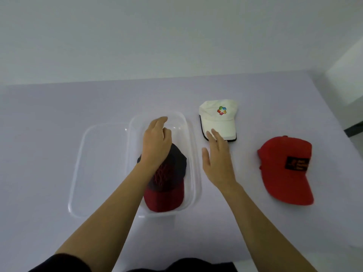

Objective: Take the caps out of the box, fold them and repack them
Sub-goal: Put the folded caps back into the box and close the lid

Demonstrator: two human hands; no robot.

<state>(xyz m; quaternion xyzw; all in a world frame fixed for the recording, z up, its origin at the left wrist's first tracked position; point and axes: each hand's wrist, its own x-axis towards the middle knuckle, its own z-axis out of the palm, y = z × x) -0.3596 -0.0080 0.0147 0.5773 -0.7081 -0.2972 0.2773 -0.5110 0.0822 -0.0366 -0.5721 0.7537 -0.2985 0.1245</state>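
Navy-and-red cap (pixel 169 173) is seen in the clear box (pixel 193 154), probably repacked. White cap (pixel 216 118) and red cap (pixel 284 169) are left out on the worktop (pixel 59 114). Nothing is held: left grip (pixel 155 142) relaxed over the box, right grip (pixel 218 160) flat at the white cap.

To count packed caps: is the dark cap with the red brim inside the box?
Inside. The dark cap lies within the walls of the clear box, partly hidden by the left hand.

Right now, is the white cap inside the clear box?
No, the white cap lies on the table, right of the box.
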